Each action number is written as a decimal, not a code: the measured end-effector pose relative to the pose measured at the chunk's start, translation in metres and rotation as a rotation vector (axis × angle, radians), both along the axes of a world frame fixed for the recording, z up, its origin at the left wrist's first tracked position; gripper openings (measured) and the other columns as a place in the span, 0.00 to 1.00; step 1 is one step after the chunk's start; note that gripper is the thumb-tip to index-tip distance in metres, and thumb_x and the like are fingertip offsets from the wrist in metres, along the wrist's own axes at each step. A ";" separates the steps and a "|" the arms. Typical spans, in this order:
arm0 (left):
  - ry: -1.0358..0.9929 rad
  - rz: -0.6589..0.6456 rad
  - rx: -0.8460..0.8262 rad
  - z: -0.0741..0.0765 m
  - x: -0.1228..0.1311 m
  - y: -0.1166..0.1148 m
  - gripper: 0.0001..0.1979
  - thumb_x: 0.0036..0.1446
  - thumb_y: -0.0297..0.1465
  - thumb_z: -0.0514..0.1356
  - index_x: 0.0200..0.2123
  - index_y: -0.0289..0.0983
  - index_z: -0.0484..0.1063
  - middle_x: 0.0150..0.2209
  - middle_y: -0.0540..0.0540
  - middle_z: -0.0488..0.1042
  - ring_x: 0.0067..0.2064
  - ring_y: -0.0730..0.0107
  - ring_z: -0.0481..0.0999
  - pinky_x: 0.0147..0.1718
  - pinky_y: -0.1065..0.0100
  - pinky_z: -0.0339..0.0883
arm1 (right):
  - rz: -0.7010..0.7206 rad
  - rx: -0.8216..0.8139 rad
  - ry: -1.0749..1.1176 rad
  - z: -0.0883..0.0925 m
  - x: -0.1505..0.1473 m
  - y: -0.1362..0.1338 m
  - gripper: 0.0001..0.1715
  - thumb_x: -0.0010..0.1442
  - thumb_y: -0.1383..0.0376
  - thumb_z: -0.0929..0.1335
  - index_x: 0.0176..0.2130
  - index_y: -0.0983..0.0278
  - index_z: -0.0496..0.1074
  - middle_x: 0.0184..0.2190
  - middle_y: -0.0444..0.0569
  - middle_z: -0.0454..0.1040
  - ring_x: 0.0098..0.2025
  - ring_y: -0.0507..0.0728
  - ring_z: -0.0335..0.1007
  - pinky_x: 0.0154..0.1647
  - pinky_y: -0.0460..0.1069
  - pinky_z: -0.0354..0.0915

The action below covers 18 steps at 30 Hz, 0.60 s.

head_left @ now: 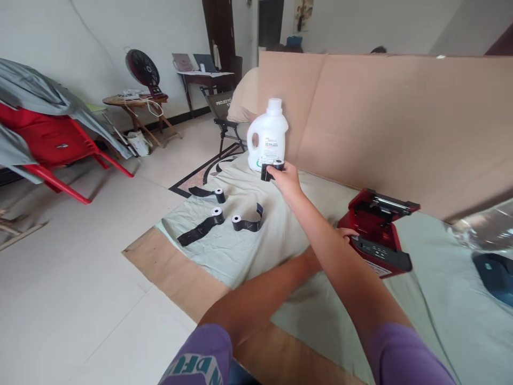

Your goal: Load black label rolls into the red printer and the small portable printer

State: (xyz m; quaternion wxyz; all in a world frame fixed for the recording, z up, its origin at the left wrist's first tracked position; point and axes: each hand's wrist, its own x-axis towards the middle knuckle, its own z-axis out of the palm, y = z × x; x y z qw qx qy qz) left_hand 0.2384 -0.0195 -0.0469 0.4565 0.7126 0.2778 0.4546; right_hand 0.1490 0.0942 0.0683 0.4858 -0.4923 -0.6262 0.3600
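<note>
My right hand (287,177) is stretched forward and holds a small roll of black tape-like strip (278,164) in front of a white jug (267,133). My left arm passes beneath the right one, and my left hand (345,233) rests at the near left side of a red and black device (379,254) whose lid stands raised. Its fingers are partly hidden by my right forearm. Three more rolls with black strips partly unrolled lie on the pale green cloth: one at the back (219,195), one at the front left (217,215) and one on the right (237,222).
A cardboard panel (385,117) stands behind the cloth (276,235). At the right are clear plastic wrap (487,224) and a dark blue object (497,275). A red chair (60,139), a fan (143,68) and a folding chair (223,107) stand farther off.
</note>
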 end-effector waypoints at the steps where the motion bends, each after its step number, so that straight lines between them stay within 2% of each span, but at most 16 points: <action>1: 0.018 0.015 -0.006 0.001 0.000 0.001 0.17 0.68 0.29 0.48 0.54 0.36 0.73 0.50 0.37 0.76 0.51 0.57 0.77 0.55 0.57 0.69 | -0.033 0.059 -0.087 -0.008 -0.010 0.009 0.14 0.55 0.58 0.68 0.40 0.64 0.72 0.41 0.51 0.77 0.43 0.58 0.71 0.44 0.51 0.66; 4: 0.011 0.017 0.011 0.006 -0.004 -0.002 0.19 0.69 0.30 0.48 0.56 0.37 0.73 0.52 0.37 0.76 0.53 0.56 0.76 0.56 0.60 0.68 | -0.074 0.107 -0.391 -0.038 -0.028 0.026 0.13 0.56 0.59 0.68 0.39 0.65 0.71 0.43 0.54 0.75 0.46 0.59 0.69 0.48 0.51 0.64; 7: 0.006 0.009 0.047 0.009 -0.010 -0.008 0.21 0.69 0.31 0.48 0.61 0.40 0.68 0.56 0.38 0.74 0.58 0.57 0.73 0.60 0.60 0.66 | 0.016 0.018 -0.608 -0.069 -0.031 0.030 0.13 0.58 0.61 0.67 0.43 0.66 0.70 0.45 0.55 0.74 0.47 0.59 0.68 0.49 0.50 0.63; 9: 0.020 0.009 0.060 0.010 -0.013 -0.011 0.22 0.70 0.32 0.48 0.64 0.42 0.65 0.57 0.39 0.73 0.59 0.58 0.73 0.61 0.60 0.65 | 0.076 -0.047 -0.667 -0.082 -0.029 0.030 0.15 0.56 0.62 0.69 0.43 0.66 0.71 0.45 0.55 0.73 0.47 0.60 0.68 0.48 0.50 0.63; 12: 0.048 0.012 0.085 0.013 -0.015 -0.013 0.22 0.71 0.32 0.47 0.65 0.45 0.62 0.57 0.41 0.73 0.58 0.59 0.73 0.61 0.60 0.66 | 0.051 -0.084 -0.672 -0.078 -0.025 0.025 0.28 0.54 0.59 0.72 0.51 0.68 0.69 0.50 0.60 0.70 0.51 0.64 0.65 0.51 0.53 0.62; 14: 0.065 0.029 0.098 0.015 -0.016 -0.014 0.22 0.71 0.32 0.47 0.66 0.44 0.61 0.56 0.41 0.73 0.57 0.59 0.73 0.60 0.59 0.67 | -0.023 0.021 -0.659 -0.064 -0.026 0.014 0.36 0.56 0.55 0.71 0.58 0.69 0.65 0.56 0.63 0.64 0.56 0.68 0.60 0.54 0.57 0.60; 15: 0.076 0.039 0.098 0.016 -0.016 -0.015 0.22 0.71 0.33 0.46 0.66 0.44 0.61 0.56 0.41 0.73 0.56 0.58 0.74 0.59 0.59 0.68 | -0.010 0.122 -0.652 -0.056 -0.028 0.004 0.37 0.57 0.54 0.70 0.60 0.68 0.64 0.58 0.63 0.63 0.58 0.69 0.58 0.55 0.58 0.59; 16: 0.089 0.047 0.094 0.017 -0.017 -0.016 0.22 0.71 0.33 0.46 0.66 0.45 0.62 0.55 0.41 0.73 0.55 0.58 0.74 0.57 0.59 0.69 | 0.057 0.239 -0.649 -0.049 -0.030 -0.007 0.35 0.58 0.54 0.70 0.61 0.66 0.64 0.57 0.62 0.63 0.58 0.69 0.58 0.56 0.58 0.58; 18: 0.119 0.071 0.088 0.019 -0.017 -0.020 0.22 0.71 0.35 0.47 0.66 0.46 0.61 0.55 0.41 0.74 0.54 0.58 0.75 0.54 0.59 0.71 | 0.393 0.419 -0.676 -0.043 -0.036 -0.033 0.29 0.59 0.56 0.70 0.58 0.61 0.68 0.53 0.57 0.68 0.55 0.66 0.60 0.54 0.56 0.58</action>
